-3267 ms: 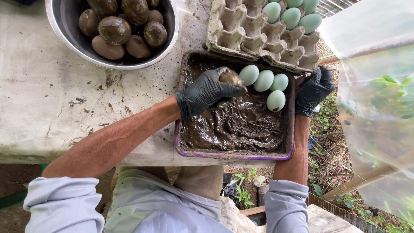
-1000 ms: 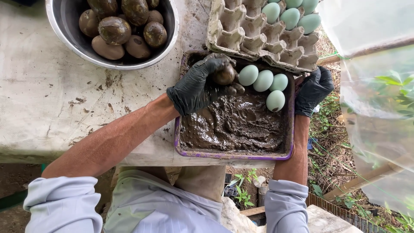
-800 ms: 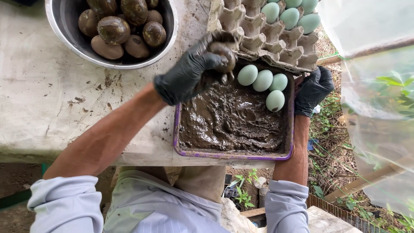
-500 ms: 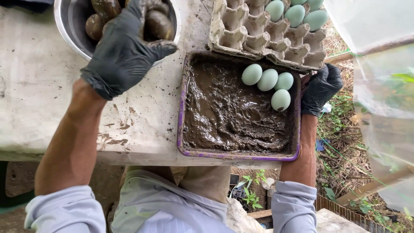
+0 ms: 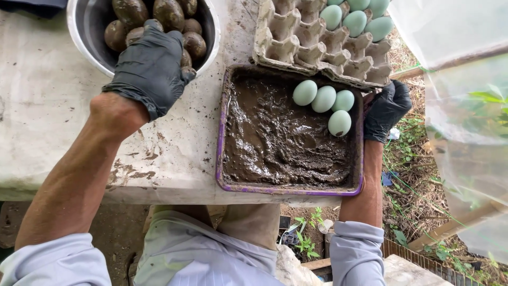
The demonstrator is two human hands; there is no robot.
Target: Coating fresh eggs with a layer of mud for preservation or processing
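Over the steel bowl point(image 5: 84, 37), the gloved left hand point(image 5: 151, 66) rests on mud-coated eggs point(image 5: 172, 16), fingers spread.
The right hand point(image 5: 386, 108) grips the muddy tray's point(image 5: 288, 189) rim, fingers curled.

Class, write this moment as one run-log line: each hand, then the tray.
left hand: over metal bowl of mud-coated eggs | right hand: gripping tray edge | tray: mud, four pale green eggs
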